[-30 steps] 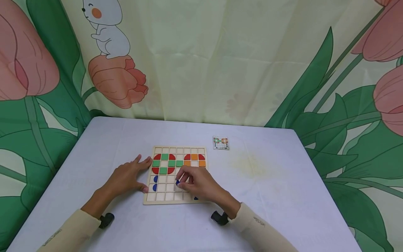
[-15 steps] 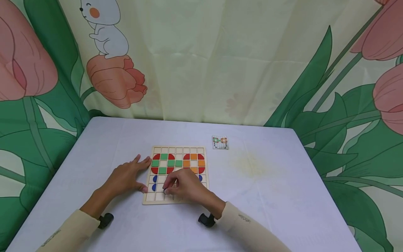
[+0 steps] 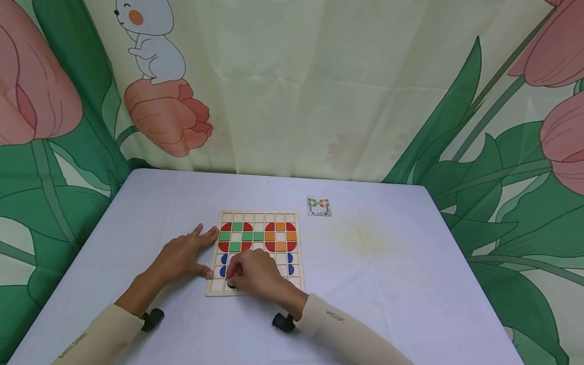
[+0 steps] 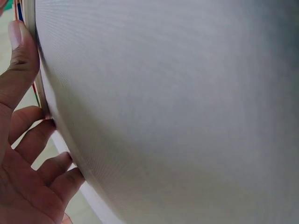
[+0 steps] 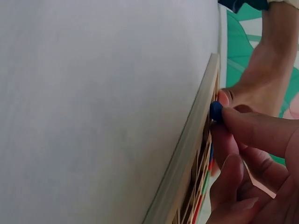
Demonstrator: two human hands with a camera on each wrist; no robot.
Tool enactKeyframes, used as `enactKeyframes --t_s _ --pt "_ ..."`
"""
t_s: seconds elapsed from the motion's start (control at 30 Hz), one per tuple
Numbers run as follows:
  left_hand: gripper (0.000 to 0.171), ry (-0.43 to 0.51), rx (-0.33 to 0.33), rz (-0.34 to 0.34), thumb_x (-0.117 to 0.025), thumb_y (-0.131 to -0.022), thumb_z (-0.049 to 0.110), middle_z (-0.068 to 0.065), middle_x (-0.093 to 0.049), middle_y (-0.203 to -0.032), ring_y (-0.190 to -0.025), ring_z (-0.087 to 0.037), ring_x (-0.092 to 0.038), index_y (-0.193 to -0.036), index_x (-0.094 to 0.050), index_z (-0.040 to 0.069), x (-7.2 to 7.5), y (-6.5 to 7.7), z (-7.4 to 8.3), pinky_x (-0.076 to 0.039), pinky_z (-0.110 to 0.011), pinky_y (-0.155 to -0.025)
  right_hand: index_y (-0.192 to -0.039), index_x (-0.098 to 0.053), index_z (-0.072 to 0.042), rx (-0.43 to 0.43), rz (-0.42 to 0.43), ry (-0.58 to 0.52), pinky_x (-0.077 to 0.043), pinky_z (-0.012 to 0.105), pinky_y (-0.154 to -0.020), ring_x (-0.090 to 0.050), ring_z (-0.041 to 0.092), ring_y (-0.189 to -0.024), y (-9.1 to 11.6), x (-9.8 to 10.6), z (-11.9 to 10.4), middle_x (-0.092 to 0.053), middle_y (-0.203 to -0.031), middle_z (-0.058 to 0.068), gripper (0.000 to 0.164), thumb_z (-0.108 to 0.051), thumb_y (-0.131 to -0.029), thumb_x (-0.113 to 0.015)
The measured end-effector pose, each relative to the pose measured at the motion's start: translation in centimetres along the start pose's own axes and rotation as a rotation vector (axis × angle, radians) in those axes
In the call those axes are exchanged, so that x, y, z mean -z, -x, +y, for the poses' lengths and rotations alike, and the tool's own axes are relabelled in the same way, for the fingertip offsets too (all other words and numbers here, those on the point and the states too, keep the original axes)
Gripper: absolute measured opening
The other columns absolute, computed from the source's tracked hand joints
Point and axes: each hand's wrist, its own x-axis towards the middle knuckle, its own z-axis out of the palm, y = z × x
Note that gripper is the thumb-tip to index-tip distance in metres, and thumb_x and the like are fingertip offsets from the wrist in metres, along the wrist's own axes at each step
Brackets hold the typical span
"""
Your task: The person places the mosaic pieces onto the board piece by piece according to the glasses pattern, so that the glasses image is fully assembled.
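Note:
A wooden grid board (image 3: pixel 259 217) lies flat on the white-covered table. My right hand (image 3: pixel 259 274) is over its near-left part and pinches a small blue piece (image 5: pixel 216 111) between fingertips, at the board's near rows. My left hand (image 3: pixel 180 259) rests beside the board's left edge with fingers spread, thumb and fingertips touching the edge. Red corner pieces with green squares (image 3: pixel 238 226) form a ring on the board's left. Another ring has red corners and orange squares (image 3: pixel 280 226). Blue half-round pieces sit in the left column (image 3: pixel 223 270) and right column (image 3: pixel 290 269). My right hand hides several near cells.
A small pattern card (image 3: pixel 318 206) with a coloured grid lies beyond the board's far right corner. The white tablecloth (image 3: pixel 388 284) extends around the board. A fabric backdrop (image 3: pixel 296 101) printed with tulips and a white animal hangs behind the table.
My right hand has moved left and nearer across the board with the blue piece, uncovering the blue pieces in the right column. The left hand stays at the board's edge.

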Motion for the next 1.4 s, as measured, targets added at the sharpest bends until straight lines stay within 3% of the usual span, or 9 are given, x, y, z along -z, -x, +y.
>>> enactKeyframes --t_s 0.6,0.9,1.03,1.13,1.23,1.33,1.4 --pt "0.117 -0.002 -0.010 0.001 -0.098 -0.063 0.051 -0.032 -0.039 -0.164 -0.140 -0.063 -0.049 -0.161 -0.045 0.015 -0.1 0.0 -0.1 -0.050 -0.073 -0.102 -0.080 -0.081 -0.021 -0.009 0.029 0.033 -0.043 0.019 -0.061 -0.054 -0.002 -0.069 -0.1 -1.1 -0.5 -0.065 -0.063 -0.017 0.012 -0.017 -0.089 -0.088" --pt "0.116 0.005 -0.007 -0.006 -0.098 -0.063 0.050 -0.033 -0.038 -0.164 -0.138 -0.064 -0.050 -0.161 -0.045 0.015 0.1 0.0 -0.2 -0.049 -0.073 -0.103 -0.085 -0.083 -0.021 0.009 0.011 0.024 -0.043 0.018 -0.062 -0.055 -0.004 -0.068 0.1 -0.6 -0.5 -0.069 -0.068 -0.018 0.007 -0.019 -0.089 -0.088" --pt "0.117 0.005 0.004 -0.020 -0.097 -0.063 0.052 -0.034 -0.036 -0.165 -0.138 -0.065 -0.050 -0.162 -0.045 0.016 0.1 0.1 -0.3 -0.050 -0.073 -0.103 -0.089 -0.084 -0.021 0.023 0.018 0.044 -0.043 0.018 -0.062 -0.056 -0.005 -0.070 0.5 0.0 -0.2 -0.070 -0.072 -0.019 0.008 -0.029 -0.091 -0.086" --pt "0.118 0.016 0.005 -0.030 -0.097 -0.064 0.053 -0.034 -0.037 -0.165 -0.139 -0.066 -0.048 -0.162 -0.045 0.016 0.2 0.3 -0.4 -0.049 -0.075 -0.103 -0.101 -0.085 -0.022 0.013 0.038 0.081 -0.043 0.019 -0.066 -0.055 -0.002 -0.081 1.0 0.6 0.1 -0.075 -0.084 -0.016 0.021 -0.041 -0.093 -0.084" --pt "0.112 0.052 -0.017 -0.031 -0.096 -0.068 0.052 -0.028 -0.040 -0.165 -0.145 -0.062 -0.043 -0.161 -0.047 0.014 0.5 0.4 -0.4 -0.046 -0.075 -0.106 -0.127 -0.078 -0.023 0.026 0.047 0.165 -0.046 0.024 -0.077 -0.054 0.006 -0.100 1.8 1.5 0.7 -0.079 -0.113 -0.009 0.043 -0.051 -0.094 -0.079" --pt "0.100 0.069 -0.035 -0.004 -0.092 -0.078 0.048 -0.022 -0.043 -0.165 -0.152 -0.056 -0.039 -0.160 -0.048 0.011 1.0 0.7 -0.2 -0.043 -0.074 -0.110 -0.151 -0.060 -0.025 0.064 0.064 0.261 -0.049 0.036 -0.100 -0.051 0.016 -0.125 2.6 2.4 1.8 -0.067 -0.145 -0.003 0.067 -0.055 -0.094 -0.077" --pt "0.093 0.039 -0.040 0.042 -0.088 -0.084 0.047 -0.021 -0.044 -0.165 -0.154 -0.053 -0.037 -0.159 -0.048 0.009 1.4 1.0 0.1 -0.043 -0.074 -0.111 -0.160 -0.049 -0.027 0.090 0.100 0.320 -0.044 0.048 -0.114 -0.045 0.022 -0.141 3.1 3.1 2.7 -0.056 -0.158 0.000 0.079 -0.058 -0.093 -0.077"
